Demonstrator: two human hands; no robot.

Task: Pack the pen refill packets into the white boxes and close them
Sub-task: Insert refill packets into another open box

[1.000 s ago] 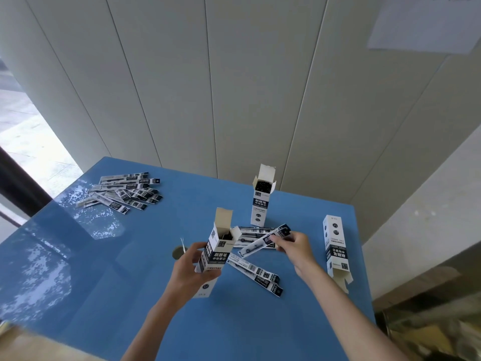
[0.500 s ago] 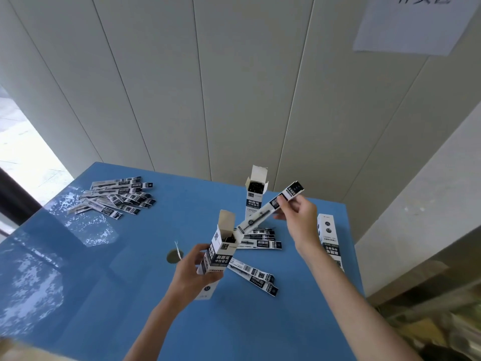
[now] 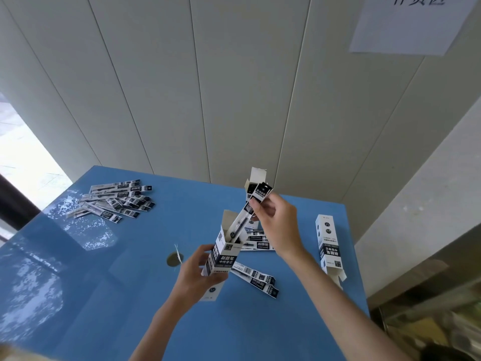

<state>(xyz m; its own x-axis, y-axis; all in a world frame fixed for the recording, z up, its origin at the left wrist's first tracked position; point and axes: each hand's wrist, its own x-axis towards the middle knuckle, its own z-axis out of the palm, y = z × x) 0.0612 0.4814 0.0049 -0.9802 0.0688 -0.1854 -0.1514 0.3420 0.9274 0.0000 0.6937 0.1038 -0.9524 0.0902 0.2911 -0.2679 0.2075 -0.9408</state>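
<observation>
A: Head view: what is each hand's grip doing?

B: The left hand (image 3: 197, 272) wraps its fingers round an open white box (image 3: 224, 252), held tilted above the blue surface (image 3: 130, 295). The right hand (image 3: 277, 225) pinches the top of a pen refill packet (image 3: 251, 209); its lower end sits inside the box mouth.

A: And the rest?

B: More loose packets (image 3: 256, 278) lie under the hands, a pile of packets (image 3: 117, 201) far left. A second open box (image 3: 253, 182) stands behind the right hand; another box (image 3: 328, 243) lies flat at right.
</observation>
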